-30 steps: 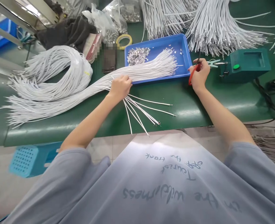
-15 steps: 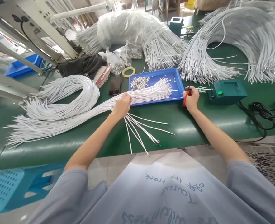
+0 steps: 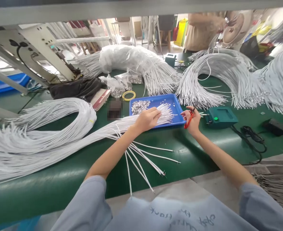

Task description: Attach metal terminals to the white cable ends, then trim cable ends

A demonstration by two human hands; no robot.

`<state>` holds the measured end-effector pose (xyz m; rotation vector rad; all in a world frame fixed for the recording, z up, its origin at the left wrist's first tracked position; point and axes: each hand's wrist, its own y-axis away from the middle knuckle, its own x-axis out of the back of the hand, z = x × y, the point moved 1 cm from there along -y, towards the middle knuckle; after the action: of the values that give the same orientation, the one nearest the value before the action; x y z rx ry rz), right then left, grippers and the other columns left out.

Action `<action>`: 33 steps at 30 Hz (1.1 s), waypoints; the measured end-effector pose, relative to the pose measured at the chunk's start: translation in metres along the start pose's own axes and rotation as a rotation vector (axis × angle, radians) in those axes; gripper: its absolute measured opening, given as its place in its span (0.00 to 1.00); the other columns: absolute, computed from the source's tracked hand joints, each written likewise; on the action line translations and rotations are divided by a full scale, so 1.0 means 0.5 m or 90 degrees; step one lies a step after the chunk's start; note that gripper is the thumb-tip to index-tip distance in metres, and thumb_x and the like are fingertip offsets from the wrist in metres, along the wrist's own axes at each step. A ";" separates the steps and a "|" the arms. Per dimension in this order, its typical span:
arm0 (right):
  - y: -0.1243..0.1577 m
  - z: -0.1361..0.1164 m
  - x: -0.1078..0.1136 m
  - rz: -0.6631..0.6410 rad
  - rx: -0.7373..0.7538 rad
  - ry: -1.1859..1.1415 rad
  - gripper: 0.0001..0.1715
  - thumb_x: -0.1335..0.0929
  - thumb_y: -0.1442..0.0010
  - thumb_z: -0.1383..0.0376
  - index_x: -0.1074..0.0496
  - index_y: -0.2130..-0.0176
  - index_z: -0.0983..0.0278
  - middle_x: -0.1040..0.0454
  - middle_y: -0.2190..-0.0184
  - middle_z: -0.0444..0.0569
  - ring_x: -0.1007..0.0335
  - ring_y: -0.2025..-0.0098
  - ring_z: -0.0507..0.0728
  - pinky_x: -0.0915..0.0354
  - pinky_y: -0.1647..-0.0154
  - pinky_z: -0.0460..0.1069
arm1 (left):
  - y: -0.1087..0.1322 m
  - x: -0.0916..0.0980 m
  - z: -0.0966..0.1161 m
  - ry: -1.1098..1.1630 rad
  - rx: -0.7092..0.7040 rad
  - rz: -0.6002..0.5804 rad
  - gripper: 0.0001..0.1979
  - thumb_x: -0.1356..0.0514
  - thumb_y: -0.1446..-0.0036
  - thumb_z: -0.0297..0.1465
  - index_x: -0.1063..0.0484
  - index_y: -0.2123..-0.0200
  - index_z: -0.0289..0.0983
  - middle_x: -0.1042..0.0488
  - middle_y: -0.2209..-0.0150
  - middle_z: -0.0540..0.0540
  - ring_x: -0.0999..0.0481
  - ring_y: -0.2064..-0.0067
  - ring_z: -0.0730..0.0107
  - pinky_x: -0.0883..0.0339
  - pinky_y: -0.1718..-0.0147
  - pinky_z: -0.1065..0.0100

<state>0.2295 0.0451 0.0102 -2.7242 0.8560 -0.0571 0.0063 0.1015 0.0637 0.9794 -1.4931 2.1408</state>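
Observation:
A long bundle of white wires runs across the bench, its far ends fanned over a blue tray. My left hand is closed on the bundle near those ends, its fingertips bent down onto the wires. A heap of small shiny metal terminals lies at the tray's left. My right hand, by the tray's right edge, grips red-handled scissors with the dark blades pointing up and away. Several separate wires spread from beneath my left forearm toward the bench's front edge.
Right of my right hand stands a green device with a black cord. Coiled wire bundles lie at left and back right. Yellow tape sits behind the tray. A person is beyond the bench.
My left hand has slid right along the bundle toward the wire ends. The scissors are still in my right hand, their blades now tilted more to the right. The camera view has lifted.

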 end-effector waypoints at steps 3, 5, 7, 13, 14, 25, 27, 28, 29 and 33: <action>-0.023 -0.085 -0.068 -0.073 0.026 -0.107 0.19 0.32 0.46 0.51 0.32 0.60 0.60 0.24 0.76 0.42 0.29 0.76 0.50 0.37 0.80 0.44 | -0.032 0.034 -0.018 0.031 0.053 0.087 0.11 0.47 0.36 0.30 0.28 0.69 0.36 0.28 0.75 0.47 0.30 0.73 0.72 0.35 0.72 0.70; -0.040 -0.139 -0.115 -0.121 0.044 -0.141 0.18 0.29 0.48 0.54 0.32 0.60 0.59 0.22 0.75 0.42 0.26 0.73 0.51 0.35 0.79 0.45 | -0.044 0.057 -0.025 0.076 0.084 0.147 0.09 0.44 0.37 0.30 0.28 0.69 0.36 0.29 0.76 0.49 0.31 0.75 0.74 0.35 0.73 0.71; -0.049 -0.179 -0.154 -0.181 0.063 -0.170 0.18 0.27 0.51 0.58 0.31 0.60 0.58 0.21 0.73 0.42 0.23 0.70 0.52 0.32 0.77 0.46 | -0.049 0.076 -0.025 0.141 0.108 0.210 0.08 0.42 0.38 0.29 0.27 0.69 0.36 0.30 0.77 0.50 0.32 0.77 0.76 0.35 0.75 0.72; -0.028 -0.215 -0.199 -0.248 0.108 -0.166 0.16 0.26 0.49 0.63 0.32 0.61 0.56 0.20 0.70 0.40 0.21 0.65 0.54 0.29 0.70 0.49 | -0.048 0.102 -0.008 0.255 0.159 0.211 0.06 0.40 0.38 0.32 0.25 0.67 0.38 0.27 0.73 0.50 0.31 0.79 0.80 0.34 0.80 0.75; -0.022 -0.217 -0.199 -0.257 0.117 -0.163 0.16 0.26 0.49 0.63 0.32 0.61 0.56 0.20 0.69 0.40 0.21 0.65 0.54 0.29 0.71 0.49 | -0.048 0.103 -0.006 0.260 0.164 0.212 0.06 0.39 0.38 0.32 0.25 0.68 0.38 0.27 0.73 0.50 0.30 0.79 0.79 0.33 0.80 0.75; -0.023 -0.206 -0.205 -0.240 0.127 -0.106 0.16 0.25 0.52 0.68 0.29 0.63 0.56 0.22 0.72 0.38 0.27 0.72 0.51 0.30 0.69 0.49 | -0.054 0.090 -0.013 0.292 0.232 0.182 0.09 0.38 0.39 0.32 0.26 0.72 0.36 0.28 0.78 0.51 0.27 0.79 0.79 0.34 0.80 0.77; -0.025 -0.203 -0.207 -0.259 0.115 -0.099 0.17 0.24 0.53 0.68 0.28 0.63 0.56 0.22 0.72 0.38 0.26 0.71 0.51 0.30 0.70 0.49 | -0.053 0.089 -0.018 0.319 0.257 0.177 0.10 0.39 0.38 0.33 0.27 0.72 0.36 0.27 0.77 0.51 0.27 0.80 0.79 0.34 0.80 0.78; -0.026 -0.203 -0.207 -0.261 0.112 -0.098 0.16 0.24 0.52 0.68 0.28 0.63 0.56 0.22 0.72 0.38 0.26 0.71 0.51 0.29 0.70 0.49 | -0.053 0.088 -0.021 0.334 0.272 0.175 0.10 0.39 0.38 0.34 0.27 0.71 0.36 0.27 0.77 0.51 0.26 0.80 0.79 0.34 0.81 0.78; -0.027 -0.203 -0.207 -0.255 0.113 -0.097 0.16 0.25 0.52 0.67 0.28 0.63 0.56 0.22 0.73 0.38 0.26 0.71 0.52 0.29 0.70 0.50 | -0.053 0.088 -0.023 0.349 0.286 0.171 0.11 0.39 0.38 0.34 0.27 0.71 0.36 0.27 0.77 0.51 0.26 0.80 0.78 0.34 0.81 0.77; -0.039 -0.208 -0.204 -0.210 0.127 -0.086 0.13 0.27 0.49 0.67 0.29 0.63 0.55 0.22 0.72 0.38 0.24 0.70 0.52 0.28 0.70 0.50 | -0.053 0.084 -0.026 0.376 0.313 0.140 0.13 0.40 0.37 0.36 0.26 0.71 0.36 0.27 0.79 0.52 0.25 0.80 0.76 0.33 0.80 0.76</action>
<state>0.1436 0.0912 0.1200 -2.6157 0.3378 -0.0245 -0.0107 0.1193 0.1089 0.2490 -0.8366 2.7031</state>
